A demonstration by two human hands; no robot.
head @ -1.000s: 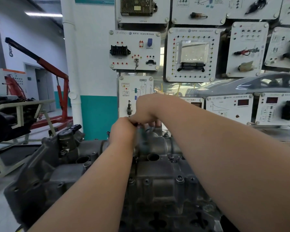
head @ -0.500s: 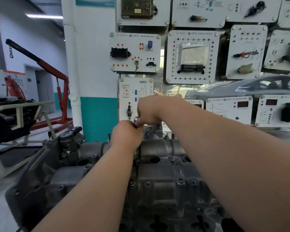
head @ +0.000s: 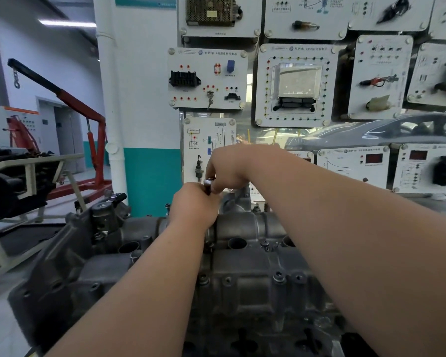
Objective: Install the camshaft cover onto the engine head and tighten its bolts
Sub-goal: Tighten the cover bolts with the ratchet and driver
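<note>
The grey camshaft cover lies on the engine head, filling the lower middle of the view, with several bolts standing along its edges. Both my hands reach over its far edge. My left hand is curled round the lower part of a small upright tool with a shiny metal top. My right hand pinches the top of that tool from above. The tool's tip and the bolt beneath it are hidden behind my left hand.
A black sensor housing sticks up at the engine's left end. Behind the engine stands a wall of white training panels. A red engine crane and a metal stand occupy the floor at the left.
Both hands have lifted slightly, staying together at the cover's far edge. The tool's shiny top now shows between them; before it was blurred or hidden.
</note>
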